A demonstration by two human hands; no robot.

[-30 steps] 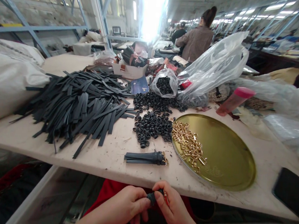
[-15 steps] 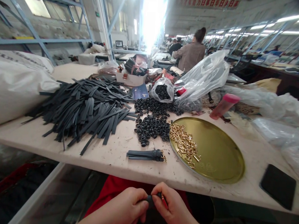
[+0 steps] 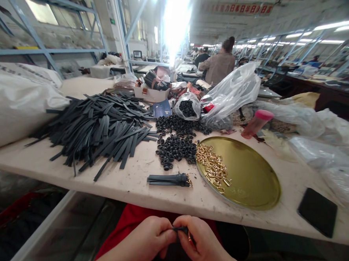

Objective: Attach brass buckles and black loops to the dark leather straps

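Note:
Below the table's front edge, my left hand (image 3: 155,236) and my right hand (image 3: 196,239) meet, both pinching a short dark strap (image 3: 180,228). A bit of gold metal, seemingly a buckle, shows beside my right fingers; most of the strap is hidden by the hands. On the table just beyond lies a small stack of finished-looking dark straps (image 3: 167,179) with gold buckles at their right end. Behind it sits a heap of small black loops (image 3: 176,148). To its right, gold buckles (image 3: 212,164) are spread on the left part of a round gold tray (image 3: 248,178).
A big pile of dark strips (image 3: 100,126) covers the table's left, beside a white sack (image 3: 19,105). A clear bag of black loops (image 3: 187,107) stands farther back. At right are a pink-lidded container (image 3: 257,123), plastic bags and a black phone (image 3: 317,212). A person (image 3: 221,62) sits beyond.
My fingers have shifted slightly on the strap, and its dark piece now lies flatter between them. The view has turned a little, so the tray and phone appear farther left.

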